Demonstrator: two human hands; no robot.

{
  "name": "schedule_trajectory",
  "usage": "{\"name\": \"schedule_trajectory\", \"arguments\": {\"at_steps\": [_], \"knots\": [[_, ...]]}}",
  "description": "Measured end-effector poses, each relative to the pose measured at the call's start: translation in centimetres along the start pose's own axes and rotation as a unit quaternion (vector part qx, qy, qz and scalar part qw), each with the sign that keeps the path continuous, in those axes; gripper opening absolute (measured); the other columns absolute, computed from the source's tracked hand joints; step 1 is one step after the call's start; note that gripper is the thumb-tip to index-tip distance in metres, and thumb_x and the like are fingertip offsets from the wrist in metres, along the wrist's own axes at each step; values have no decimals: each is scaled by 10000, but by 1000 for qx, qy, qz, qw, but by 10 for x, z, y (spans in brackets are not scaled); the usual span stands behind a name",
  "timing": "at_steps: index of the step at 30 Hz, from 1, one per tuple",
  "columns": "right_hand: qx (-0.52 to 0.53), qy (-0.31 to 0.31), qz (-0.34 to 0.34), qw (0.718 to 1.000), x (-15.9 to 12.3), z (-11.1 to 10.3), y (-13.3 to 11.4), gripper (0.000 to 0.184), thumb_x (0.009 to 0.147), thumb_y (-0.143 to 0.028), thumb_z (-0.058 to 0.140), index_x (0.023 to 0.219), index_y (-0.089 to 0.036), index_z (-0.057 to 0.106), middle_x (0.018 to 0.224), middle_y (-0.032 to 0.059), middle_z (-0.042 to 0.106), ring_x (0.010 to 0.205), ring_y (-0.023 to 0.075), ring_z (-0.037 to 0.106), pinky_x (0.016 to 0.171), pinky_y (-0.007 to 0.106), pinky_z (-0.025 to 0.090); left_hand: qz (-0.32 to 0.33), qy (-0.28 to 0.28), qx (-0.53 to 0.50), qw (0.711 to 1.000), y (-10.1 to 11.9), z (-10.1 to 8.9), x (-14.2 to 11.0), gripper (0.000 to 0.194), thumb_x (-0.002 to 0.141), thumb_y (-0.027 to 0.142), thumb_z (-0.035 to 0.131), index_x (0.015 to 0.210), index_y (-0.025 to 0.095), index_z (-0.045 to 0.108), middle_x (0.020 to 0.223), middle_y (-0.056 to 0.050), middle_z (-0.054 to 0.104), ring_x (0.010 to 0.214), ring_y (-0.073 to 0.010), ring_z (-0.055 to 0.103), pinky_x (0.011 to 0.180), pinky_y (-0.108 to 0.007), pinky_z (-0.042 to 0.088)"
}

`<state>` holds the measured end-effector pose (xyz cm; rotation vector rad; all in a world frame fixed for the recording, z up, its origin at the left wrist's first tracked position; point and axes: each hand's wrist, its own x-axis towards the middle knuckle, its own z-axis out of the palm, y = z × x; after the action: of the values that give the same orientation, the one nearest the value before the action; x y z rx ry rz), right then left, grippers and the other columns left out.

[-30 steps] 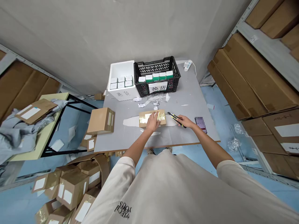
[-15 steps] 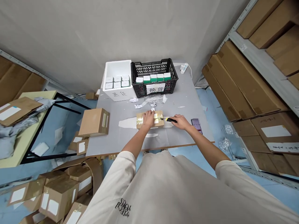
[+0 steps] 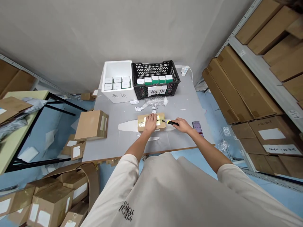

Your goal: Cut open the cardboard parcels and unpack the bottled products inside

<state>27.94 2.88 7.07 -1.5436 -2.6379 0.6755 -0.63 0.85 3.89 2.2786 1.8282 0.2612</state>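
A small cardboard box (image 3: 163, 125) lies on the grey table, its top covered with clear tape and white labels. My left hand (image 3: 151, 122) lies on top of it, fingers stretched out and pressing it down. In my right hand (image 3: 181, 125) is a black and yellow utility knife (image 3: 173, 123), its blade pointing left over the right part of the box top, at the taped middle. Whether the blade is in the tape is too small to tell. Just behind the box are crumpled paper scraps (image 3: 139, 108) and clear plastic wrap (image 3: 153, 101).
At the back stand a white foam box (image 3: 119, 94) and a black crate (image 3: 175, 88), both holding small white boxes. A larger carton (image 3: 91, 125) is at the table's left, a phone (image 3: 197, 128) at the right. Shelved cartons (image 3: 270, 132) flank the right; more boxes (image 3: 52, 198) lie lower left.
The view has shifted slightly. My right hand and the knife have moved a little leftward, bringing the blade further over the box top. My left hand stays on the box.
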Motion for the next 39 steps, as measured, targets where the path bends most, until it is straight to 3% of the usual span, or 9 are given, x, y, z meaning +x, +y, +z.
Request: {"name": "schedule_trajectory", "arguments": {"at_steps": [7, 12, 18, 25, 31, 36, 39], "knots": [[-14, 58, 16, 998, -1, 16, -7, 486, 1039, -434, 472, 1481, -277, 600, 1220, 137, 657, 1131, 309, 558, 964, 400, 379, 1, 10, 6, 1000, -2, 0, 0, 652, 952, 161, 377, 1601, 134, 324, 1615, -198, 427, 1526, -318, 343, 1241, -522, 228], [-34, 69, -9, 997, -3, 12, 5, 500, 1041, -442, 442, 1491, -282, 590, 1264, 144, 643, 1130, 324, 531, 959, 429, 358, 1, 7, 6, 1000, -2, -1, 0, 654, 944, 159, 396, 1596, 150, 341, 1615, -190, 432, 1527, -324, 343, 1239, -536, 224], [-20, 72, 6, 997, -3, 3, 27, 518, 1013, -432, 467, 1494, -276, 585, 1288, 154, 638, 1148, 349, 526, 963, 451, 368, -3, 2, -6, 1000, -3, -2, -1, 669, 924, 164, 433, 1588, 176, 357, 1614, -185, 437, 1523, -325, 353, 1242, -565, 217], [64, 135, 61, 987, 7, -4, 43, 516, 965, -446, 530, 1412, -203, 619, 1279, 159, 643, 1184, 350, 546, 1003, 449, 406, -4, 17, -22, 1000, -2, -3, -5, 555, 1007, 280, 382, 1551, 172, 402, 1627, -172, 417, 1550, -293, 317, 1273, -538, 180], [125, 123, 23, 984, 56, 8, 1, 492, 950, -438, 536, 1369, -199, 633, 1291, 142, 650, 1187, 325, 578, 1027, 432, 446, -7, 7, -7, 1000, -10, -18, -40, 674, 955, 533, 555, 1542, 225, 428, 1667, -148, 350, 1579, -325, 245, 1293, -560, 135], [119, 66, -45, 990, 104, 16, -52, 456, 933, -441, 557, 1312, -209, 661, 1411, 125, 629, 1282, 336, 545, 1079, 452, 389, -13, 7, 13, 1000, -23, -27, -71, 601, 949, 465, 611, 1496, 264, 465, 1643, -143, 382, 1545, -329, 308, 1266, -549, 209], [98, 25, -55, 993, 117, 21, -69, 426, 940, -431, 540, 1282, -216, 672, 1355, 121, 673, 1260, 346, 557, 1057, 472, 376, -10, 7, 19, 1000, -31, -29, -78, 541, 952, 396, 620, 1457, 254, 488, 1565, -157, 465, 1456, -337, 427, 1204, -525, 318]]}}
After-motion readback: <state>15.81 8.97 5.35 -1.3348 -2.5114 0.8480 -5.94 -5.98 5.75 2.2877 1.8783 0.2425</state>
